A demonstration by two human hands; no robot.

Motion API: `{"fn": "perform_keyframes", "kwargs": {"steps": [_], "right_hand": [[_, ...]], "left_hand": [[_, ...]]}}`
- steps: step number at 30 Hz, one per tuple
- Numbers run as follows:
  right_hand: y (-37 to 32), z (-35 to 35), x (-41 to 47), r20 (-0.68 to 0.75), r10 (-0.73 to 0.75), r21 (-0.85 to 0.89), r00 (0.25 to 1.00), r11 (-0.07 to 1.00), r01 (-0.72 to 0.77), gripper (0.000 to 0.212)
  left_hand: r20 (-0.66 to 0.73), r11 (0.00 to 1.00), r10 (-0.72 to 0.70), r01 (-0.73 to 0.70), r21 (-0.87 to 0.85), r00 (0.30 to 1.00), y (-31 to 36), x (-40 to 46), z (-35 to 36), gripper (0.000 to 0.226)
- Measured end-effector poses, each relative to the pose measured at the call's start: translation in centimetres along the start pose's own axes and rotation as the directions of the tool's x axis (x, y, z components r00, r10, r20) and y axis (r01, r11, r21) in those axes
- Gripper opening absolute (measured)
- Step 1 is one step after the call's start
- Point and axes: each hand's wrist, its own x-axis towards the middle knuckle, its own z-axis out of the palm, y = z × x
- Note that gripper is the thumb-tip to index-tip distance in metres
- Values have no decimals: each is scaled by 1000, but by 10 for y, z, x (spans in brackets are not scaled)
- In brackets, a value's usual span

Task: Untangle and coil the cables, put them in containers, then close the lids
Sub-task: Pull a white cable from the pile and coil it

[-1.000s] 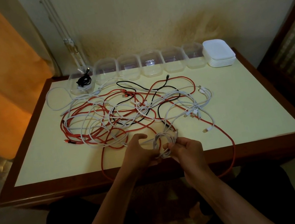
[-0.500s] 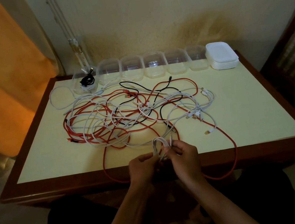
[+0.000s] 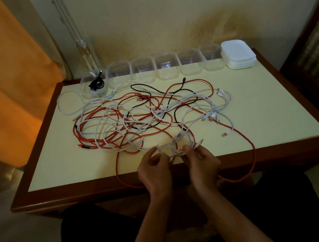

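Fingers of your right hand (image 3: pixel 200 159) and left hand (image 3: pixel 155 169) pinch one white coil (image 3: pixel 181 144); one container (image 3: pixel 94 85) filled, tangle (image 3: pixel 143 117) remains.

At six o'clock, the right hand (image 3: pixel 200 159) holds a small white coil (image 3: pixel 182 143) while the left hand (image 3: pixel 154 169) pinches its loose end; tangled cables (image 3: pixel 143 115) spread toward twelve o'clock.

Small white coiled cable (image 3: pixel 181 144): lower loops hidden behind right hand (image 3: pixel 200 161). Long red braided cable (image 3: pixel 249 148): droops past worktop (image 3: pixel 281 121) edge. Tangled strands: individual routes indistinguishable.
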Motion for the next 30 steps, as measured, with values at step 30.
{"fn": "perform_keyframes", "kwargs": {"steps": [30], "right_hand": [[-18, 5, 9, 148, -82, -89, 986, 991, 95, 30]], "left_hand": [[139, 975, 176, -153, -163, 975, 23, 11, -21, 11]]}}
